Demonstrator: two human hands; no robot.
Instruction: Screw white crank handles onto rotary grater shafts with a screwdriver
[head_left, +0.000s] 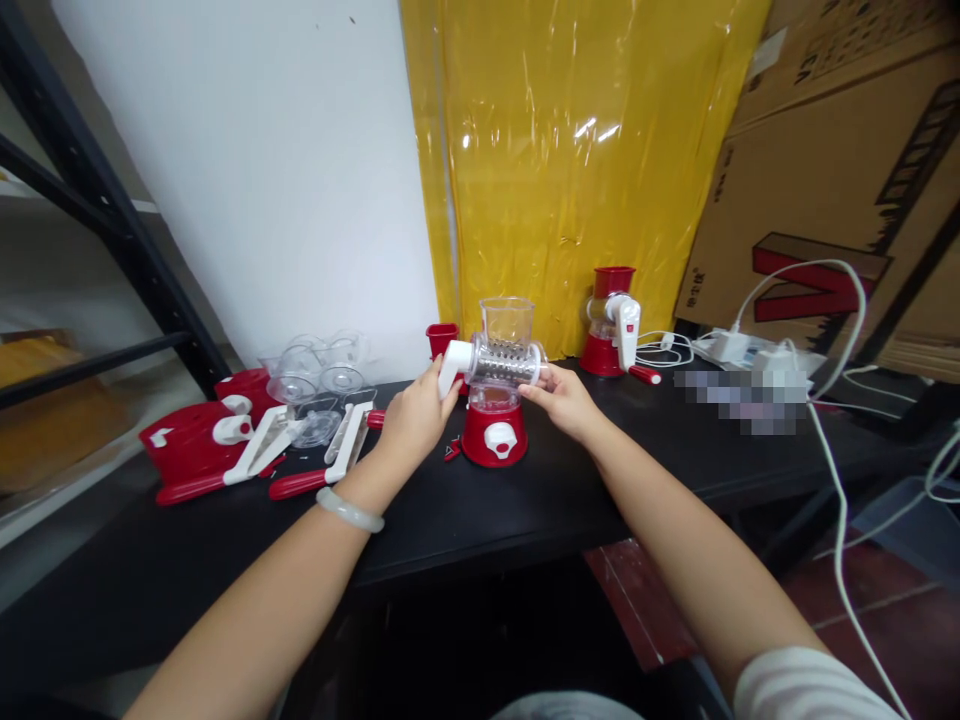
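A drum grater stands upright in front of me, with a red base [495, 443] and a clear hopper [508, 318]. Its perforated metal drum [504, 361] lies crosswise below the hopper; I cannot tell if it sits fully inside the clear housing. My left hand [415, 415] closes on the white crank arm [454, 366] at the drum's left end. At the right end, my right hand [562, 398] pinches the clear rim [538, 362]. Behind my left hand, a red hopper piece [441, 338] is partly hidden. Small red bits [452, 449] lie beside the base.
Red bases [191, 440], white cranks with red handles [300, 484] and clear housings [319, 368] crowd the left of the black table [420, 540]. Another complete grater [611, 325] stands back right. White cables [840, 480] and plugs lie at right, near cardboard boxes [817, 190].
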